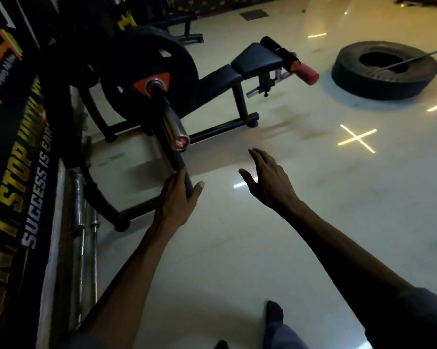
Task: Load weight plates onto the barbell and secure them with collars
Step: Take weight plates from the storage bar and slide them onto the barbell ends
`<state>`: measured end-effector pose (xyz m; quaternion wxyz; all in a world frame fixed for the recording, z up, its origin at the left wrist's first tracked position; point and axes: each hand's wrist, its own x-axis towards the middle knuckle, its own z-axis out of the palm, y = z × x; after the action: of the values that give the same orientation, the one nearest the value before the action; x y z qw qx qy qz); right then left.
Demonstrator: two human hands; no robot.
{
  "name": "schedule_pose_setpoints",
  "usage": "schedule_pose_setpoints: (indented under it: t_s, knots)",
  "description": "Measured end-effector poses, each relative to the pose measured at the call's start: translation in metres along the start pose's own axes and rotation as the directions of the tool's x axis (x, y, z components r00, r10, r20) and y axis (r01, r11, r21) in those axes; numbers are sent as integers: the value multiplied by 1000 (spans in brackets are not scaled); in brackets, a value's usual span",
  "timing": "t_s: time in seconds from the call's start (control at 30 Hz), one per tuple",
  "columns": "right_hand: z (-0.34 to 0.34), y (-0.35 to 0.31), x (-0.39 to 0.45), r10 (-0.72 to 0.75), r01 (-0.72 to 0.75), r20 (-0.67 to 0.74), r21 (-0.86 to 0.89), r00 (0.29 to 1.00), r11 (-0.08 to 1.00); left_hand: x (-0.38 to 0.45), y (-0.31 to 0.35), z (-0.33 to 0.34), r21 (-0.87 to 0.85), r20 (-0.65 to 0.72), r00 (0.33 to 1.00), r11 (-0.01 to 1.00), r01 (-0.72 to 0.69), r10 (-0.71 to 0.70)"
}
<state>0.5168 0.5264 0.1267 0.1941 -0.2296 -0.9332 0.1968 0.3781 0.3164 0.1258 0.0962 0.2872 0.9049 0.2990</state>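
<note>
So the plate (149, 79) already sits on the bar (173, 122), no collar visible yet, left hand (178, 197) wraps the black post (172, 157) probably for balance, right hand (268, 180) hangs loose and empty over the floor (262, 248).

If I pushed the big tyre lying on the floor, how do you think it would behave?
The tyre looks thick and bulky, so probably heavy to shift. It lies flat on its side, so it should drag rather than roll. The glossy floor may let it slide somewhat.
</note>
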Motion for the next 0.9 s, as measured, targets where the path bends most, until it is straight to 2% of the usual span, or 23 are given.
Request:
schedule_pose_setpoints:
  t_s: [0.17, 0.5, 0.9]
  knots:
    - [-22, 74, -15, 99, -99, -20, -5, 995, 995, 22, 59, 68, 3, 119, 989, 996, -90, 89]
    - [-87, 239, -4, 295, -298, -85, -23, 952, 954, 102, 202, 183, -13, 188, 940, 958, -286, 284]
    - [-133, 447, 108, 476, -489, -126, -117, 870, 864, 278, 359, 331, -46, 333, 835, 892, -450, 439]
